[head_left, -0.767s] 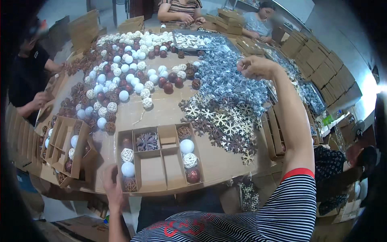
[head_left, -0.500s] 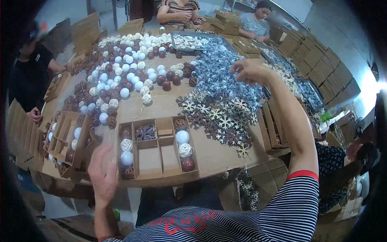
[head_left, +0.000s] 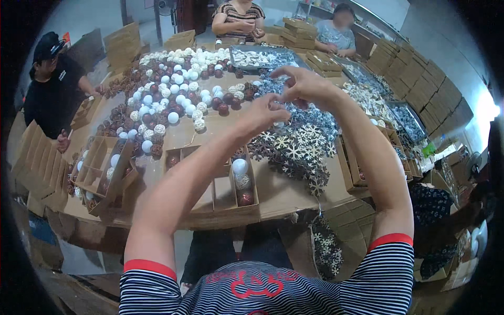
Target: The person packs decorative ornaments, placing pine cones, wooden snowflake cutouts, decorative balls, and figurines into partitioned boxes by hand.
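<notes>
Silver sprigs (head_left: pixel 321 122), too many to count, are heaped beyond and to the right of one divided cardboard box (head_left: pixel 222 190); in the box's right column I see one smooth white ball (head_left: pixel 240 166), one woven white ball (head_left: pixel 242 182) and one red ball (head_left: pixel 245 198); three other people (head_left: pixel 60 86) are around the counter (head_left: pixel 283 198), which is brown cardboard on top; cartons (head_left: pixel 420 86) stand stacked along the room's right side; the sprigs look frosty and tangled; left hand (head_left: pixel 266 113) and right hand (head_left: pixel 305 88) nearly meet above them, fingers curled; whether either grip is clamped on anything, I cannot tell.
</notes>
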{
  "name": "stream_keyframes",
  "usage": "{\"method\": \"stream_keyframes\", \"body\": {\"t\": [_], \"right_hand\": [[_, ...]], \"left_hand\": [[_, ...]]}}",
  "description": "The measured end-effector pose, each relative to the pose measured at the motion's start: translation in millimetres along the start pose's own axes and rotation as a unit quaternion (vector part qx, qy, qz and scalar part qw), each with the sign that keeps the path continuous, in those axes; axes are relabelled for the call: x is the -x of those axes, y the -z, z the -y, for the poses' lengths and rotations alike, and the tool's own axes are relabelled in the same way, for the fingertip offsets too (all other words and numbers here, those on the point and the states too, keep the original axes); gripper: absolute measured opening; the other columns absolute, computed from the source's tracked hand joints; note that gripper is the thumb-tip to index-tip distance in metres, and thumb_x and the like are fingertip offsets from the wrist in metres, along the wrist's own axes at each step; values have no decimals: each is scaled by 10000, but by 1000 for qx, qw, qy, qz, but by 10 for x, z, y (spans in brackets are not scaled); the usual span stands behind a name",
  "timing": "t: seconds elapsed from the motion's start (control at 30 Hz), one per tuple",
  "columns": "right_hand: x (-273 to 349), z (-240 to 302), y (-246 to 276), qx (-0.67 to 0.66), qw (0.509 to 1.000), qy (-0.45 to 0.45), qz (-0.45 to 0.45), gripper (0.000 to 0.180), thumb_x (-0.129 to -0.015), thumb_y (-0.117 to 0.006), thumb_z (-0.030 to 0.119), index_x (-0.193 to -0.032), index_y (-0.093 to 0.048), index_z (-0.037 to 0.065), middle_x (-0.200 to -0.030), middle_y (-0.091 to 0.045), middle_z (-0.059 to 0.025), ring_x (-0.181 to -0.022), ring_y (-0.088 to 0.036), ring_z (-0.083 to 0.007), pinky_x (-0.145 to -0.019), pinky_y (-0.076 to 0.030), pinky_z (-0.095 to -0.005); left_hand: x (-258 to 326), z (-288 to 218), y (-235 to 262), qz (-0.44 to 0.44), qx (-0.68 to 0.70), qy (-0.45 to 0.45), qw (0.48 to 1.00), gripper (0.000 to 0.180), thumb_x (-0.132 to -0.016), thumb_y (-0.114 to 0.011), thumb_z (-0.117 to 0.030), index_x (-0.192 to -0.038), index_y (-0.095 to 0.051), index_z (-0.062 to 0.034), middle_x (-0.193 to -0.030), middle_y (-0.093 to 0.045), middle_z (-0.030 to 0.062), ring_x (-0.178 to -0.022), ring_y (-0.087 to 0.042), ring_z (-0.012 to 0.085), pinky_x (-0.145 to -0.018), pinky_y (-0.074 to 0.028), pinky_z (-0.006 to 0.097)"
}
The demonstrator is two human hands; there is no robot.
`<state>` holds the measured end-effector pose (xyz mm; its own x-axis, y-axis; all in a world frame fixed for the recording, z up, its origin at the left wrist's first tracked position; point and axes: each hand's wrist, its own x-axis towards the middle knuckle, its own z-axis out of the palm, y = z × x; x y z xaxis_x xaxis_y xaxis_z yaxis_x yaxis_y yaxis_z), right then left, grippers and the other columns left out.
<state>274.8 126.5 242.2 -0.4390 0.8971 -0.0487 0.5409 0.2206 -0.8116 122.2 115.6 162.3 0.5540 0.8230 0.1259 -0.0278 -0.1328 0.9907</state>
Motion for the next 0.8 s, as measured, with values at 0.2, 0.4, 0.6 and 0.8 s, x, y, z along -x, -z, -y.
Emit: {"method": "stream_keyframes", "body": {"t": [0.2, 0.4, 0.6, 0.8], "right_hand": [[-130, 126, -80, 10, 998, 47, 38, 585, -665, -609, 74, -1212, -406, 32, -618, -482, -18, -452, -406, -69, -398, -316, -206], [-63, 243, 181, 152, 982, 100, -59, 528, -701, -609, 89, -1204, -447, 82, -627, -478, -2, -501, -412, -56, -417, -310, -204], [-601, 458, 199, 219, 964, 148, -32, 419, -791, -565, 178, -1178, -456, 61, -687, -493, -12, -524, -438, -76, -442, -353, -221], [-1036, 1019, 251, 117, 986, 93, 77, 540, -767, -612, 144, -1255, -388, 87, -1112, -392, -102, -805, -520, -180, -645, -463, -327]], "left_hand": [[-117, 84, 237, -96, -43, -52, 993, 138, -764, -530, -84, -861, -577, 1, -796, -567, 35, -745, -526, 121, -706, -414, 254], [-417, -293, 169, -130, -209, -164, 955, 228, -688, -623, -204, -756, -613, 14, -615, -552, 37, -579, -481, 99, -512, -384, 251], [-465, -237, 659, -209, -315, 26, 925, 383, -656, -687, -343, -866, -638, -27, -724, -605, 95, -643, -548, 185, -540, -459, 350], [107, -668, 942, -225, -417, 123, 872, 359, -749, -575, -386, -870, -619, -51, -672, -586, 69, -573, -513, 145, -484, -428, 310]]}}
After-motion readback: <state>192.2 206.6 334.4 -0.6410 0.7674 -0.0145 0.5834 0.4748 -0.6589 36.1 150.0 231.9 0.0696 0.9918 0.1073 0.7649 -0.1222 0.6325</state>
